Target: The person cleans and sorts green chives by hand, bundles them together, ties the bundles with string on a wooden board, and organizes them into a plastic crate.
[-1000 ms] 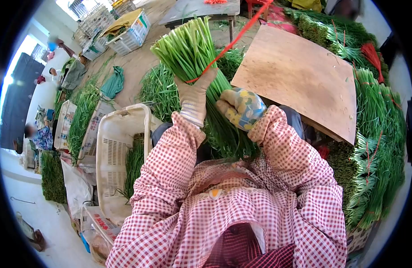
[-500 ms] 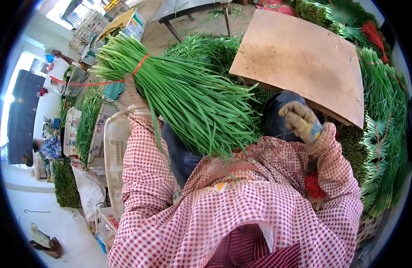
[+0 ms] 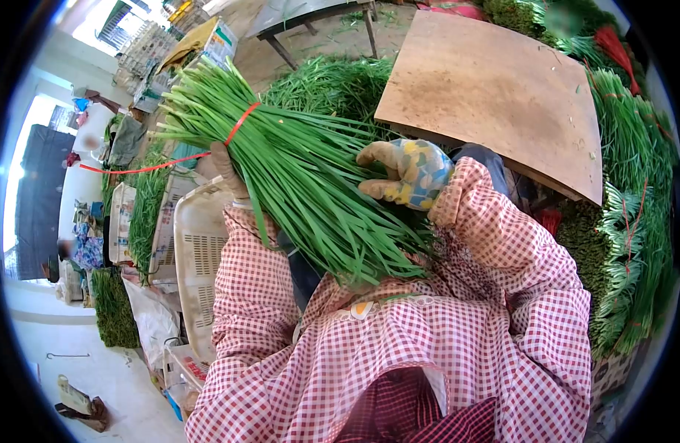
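A thick bundle of green chives point(image 3: 310, 173) slants across my lap, pale stem ends at the upper left and leaf tips toward my waist. Around its stems runs a red tie point(image 3: 242, 122), one long end trailing to the left. My left hand point(image 3: 226, 171), gloved, grips the bundle from beneath just below the tie; most of its fingers are hidden under the leaves. On the other side, my right hand point(image 3: 412, 173) wears a patterned glove. Its fingers are apart and curved at the edge of the leaves; I cannot tell whether they touch them.
A wooden board point(image 3: 495, 96) stands ahead on the right. Loose chives point(image 3: 329, 88) are heaped behind the bundle. Tied bundles point(image 3: 635, 155) are stacked along the right side. A plastic crate point(image 3: 199, 251) sits beside my left arm, and a low table point(image 3: 310, 15) stands farther back.
My right hand has moved left and forward from above my knee to the bundle's leaves. The bundle has shifted slightly right and toward me, still in my left hand.
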`<state>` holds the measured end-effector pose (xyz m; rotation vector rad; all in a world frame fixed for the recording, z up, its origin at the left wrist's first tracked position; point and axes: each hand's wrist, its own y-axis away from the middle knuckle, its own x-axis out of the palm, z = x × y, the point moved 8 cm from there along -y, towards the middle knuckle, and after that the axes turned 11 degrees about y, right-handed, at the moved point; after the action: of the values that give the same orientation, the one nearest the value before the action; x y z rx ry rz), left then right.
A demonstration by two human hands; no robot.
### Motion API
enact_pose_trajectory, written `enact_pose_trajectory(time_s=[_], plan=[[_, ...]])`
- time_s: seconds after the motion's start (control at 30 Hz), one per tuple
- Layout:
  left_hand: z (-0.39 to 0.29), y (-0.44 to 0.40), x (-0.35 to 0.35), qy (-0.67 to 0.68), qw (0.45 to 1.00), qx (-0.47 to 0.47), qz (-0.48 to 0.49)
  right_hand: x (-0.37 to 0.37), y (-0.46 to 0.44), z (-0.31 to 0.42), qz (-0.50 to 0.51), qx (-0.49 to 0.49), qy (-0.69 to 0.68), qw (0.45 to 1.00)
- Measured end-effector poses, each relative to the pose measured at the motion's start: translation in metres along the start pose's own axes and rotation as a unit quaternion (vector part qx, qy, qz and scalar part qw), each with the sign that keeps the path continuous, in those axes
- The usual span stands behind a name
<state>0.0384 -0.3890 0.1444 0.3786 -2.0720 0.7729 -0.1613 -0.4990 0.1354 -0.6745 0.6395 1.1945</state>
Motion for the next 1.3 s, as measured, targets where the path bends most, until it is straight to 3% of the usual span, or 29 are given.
enact_pose_trajectory(time_s=[0.13, 0.33, 0.4, 0.5, 0.57, 0.6, 0.63, 0.67, 0.7, 0.73, 0.8, 0.83, 0.87, 0.93, 1.0, 1.17, 1.27, 1.3], plan=[[0.007, 0.002, -0.009, -0.073, 0.997, -0.005, -0.038, 0.01, -0.008, 0.003, -0.081, -0.082, 0.029, 0.993], [0.015, 0.012, -0.008, -0.133, 0.987, -0.077, -0.049, 0.007, -0.007, -0.007, 0.001, -0.02, 0.084, 0.996], [0.018, 0.02, -0.007, -0.116, 0.987, -0.073, -0.082, -0.009, 0.0, -0.019, 0.011, 0.052, -0.059, 0.997], [0.018, 0.024, -0.029, -0.122, 0.983, -0.103, -0.089, -0.009, -0.002, -0.034, -0.035, -0.026, -0.031, 0.999], [0.024, 0.024, -0.032, -0.107, 0.981, -0.123, -0.107, -0.014, 0.003, -0.025, -0.163, -0.177, 0.022, 0.97], [0.024, 0.025, -0.034, -0.106, 0.981, -0.122, -0.106, -0.02, 0.006, -0.016, -0.163, -0.178, 0.024, 0.97], [0.025, 0.027, -0.04, -0.1, 0.98, -0.127, -0.12, -0.012, 0.004, -0.026, -0.05, -0.013, -0.096, 0.994], [0.025, 0.03, -0.046, -0.094, 0.978, -0.131, -0.135, 0.008, 0.012, -0.039, 0.066, 0.153, -0.21, 0.963], [0.027, 0.029, -0.039, -0.096, 0.978, -0.126, -0.138, 0.013, 0.014, -0.04, 0.077, 0.156, -0.203, 0.964], [0.028, 0.028, -0.037, -0.098, 0.978, -0.124, -0.139, 0.02, 0.015, -0.044, 0.078, 0.154, -0.203, 0.964], [0.028, 0.025, -0.031, -0.115, 0.979, -0.119, -0.118, 0.018, 0.012, -0.037, 0.012, 0.061, -0.189, 0.98], [0.027, 0.025, -0.03, -0.161, 0.975, -0.105, -0.109, 0.011, 0.014, -0.031, 0.006, 0.04, -0.098, 0.994], [0.027, 0.025, -0.028, -0.161, 0.975, -0.104, -0.109, 0.015, 0.015, -0.031, 0.007, 0.039, -0.098, 0.994], [0.029, 0.028, -0.027, -0.095, 0.981, -0.104, -0.135, 0.015, 0.017, -0.013, -0.031, -0.039, -0.064, 0.997], [0.035, 0.031, -0.028, -0.083, 0.981, -0.102, -0.142, 0.022, 0.022, -0.009, -0.015, -0.008, -0.019, 1.0], [0.043, 0.038, -0.049, -0.051, 0.982, -0.12, -0.138, 0.07, 0.059, 0.044, 0.07, -0.246, 0.0, 0.967], [0.044, 0.039, -0.041, -0.031, 0.982, -0.123, -0.14, 0.046, 0.059, 0.035, 0.14, -0.196, -0.048, 0.969], [0.04, 0.043, -0.037, -0.067, 0.973, -0.134, -0.176, 0.059, 0.065, 0.023, 0.21, -0.162, -0.137, 0.954]])
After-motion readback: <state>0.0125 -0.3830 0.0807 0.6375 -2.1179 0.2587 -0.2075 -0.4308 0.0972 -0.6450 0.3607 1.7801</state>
